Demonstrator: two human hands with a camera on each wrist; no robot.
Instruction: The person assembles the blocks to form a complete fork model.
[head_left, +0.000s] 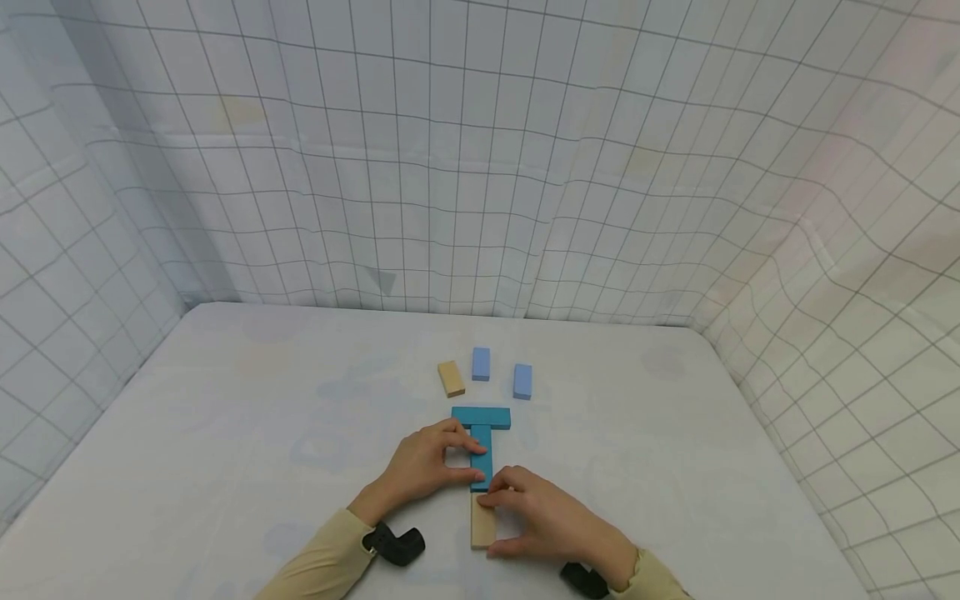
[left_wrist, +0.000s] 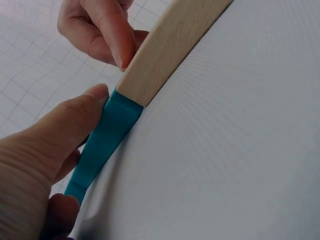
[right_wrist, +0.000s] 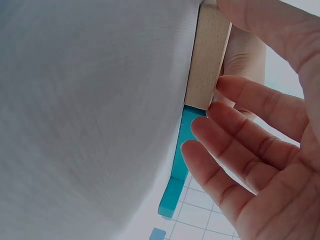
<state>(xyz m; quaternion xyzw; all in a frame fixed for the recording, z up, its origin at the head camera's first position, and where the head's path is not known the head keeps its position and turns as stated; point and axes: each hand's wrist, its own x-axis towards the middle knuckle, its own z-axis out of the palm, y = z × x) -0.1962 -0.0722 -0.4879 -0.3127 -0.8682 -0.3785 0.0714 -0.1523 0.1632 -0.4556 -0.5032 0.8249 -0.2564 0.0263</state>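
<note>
Two teal blocks lie flat on the white table in a T: a crosswise block (head_left: pixel 491 418) at the far side and a lengthwise block (head_left: pixel 487 461) meeting its middle. My left hand (head_left: pixel 423 464) holds the lengthwise block, thumb near its close end and fingertips farther along. End to end with it lies a plain wooden block (head_left: pixel 482 527); the left wrist view shows this wooden block (left_wrist: pixel 167 52) touching the teal one (left_wrist: pixel 110 140). My right hand (head_left: pixel 547 518) grips the wooden block, thumb at its near end and index finger near the joint.
Beyond the T lie a second wooden block (head_left: pixel 451 379), slightly turned, and two light blue blocks, one in the middle (head_left: pixel 481 364) and one to the right (head_left: pixel 522 382). White grid-patterned curtains (head_left: pixel 480 167) hang behind and beside the table (head_left: pixel 262 433).
</note>
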